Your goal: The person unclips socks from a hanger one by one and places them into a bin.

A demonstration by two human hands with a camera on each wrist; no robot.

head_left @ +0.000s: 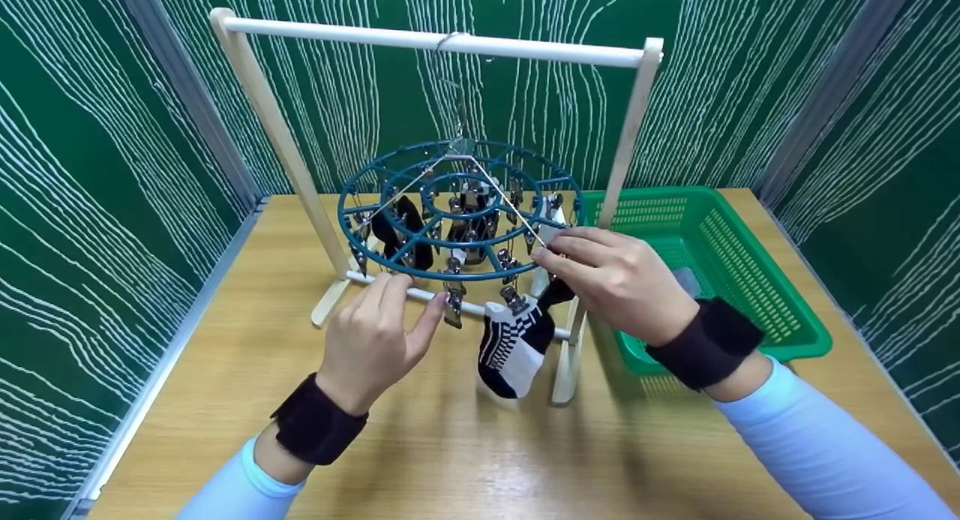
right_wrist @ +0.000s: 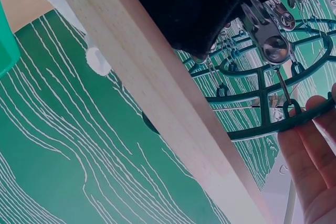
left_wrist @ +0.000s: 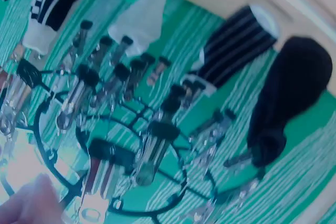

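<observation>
A round teal clip hanger hangs from the top bar of a wooden rack. Black socks hang from clips on its left side. At the front a black-and-white patterned sock dangles from a clip. My left hand holds the front rim, its thumb beside a metal clip. My right hand grips the right front rim above a dark sock; in the right wrist view its fingers curl round the rim. The left wrist view looks up at the clips and a black sock.
A green plastic basket stands on the wooden table to the right of the rack, behind my right wrist. Green patterned walls close in the back and both sides. The rack's right post passes close by my right hand.
</observation>
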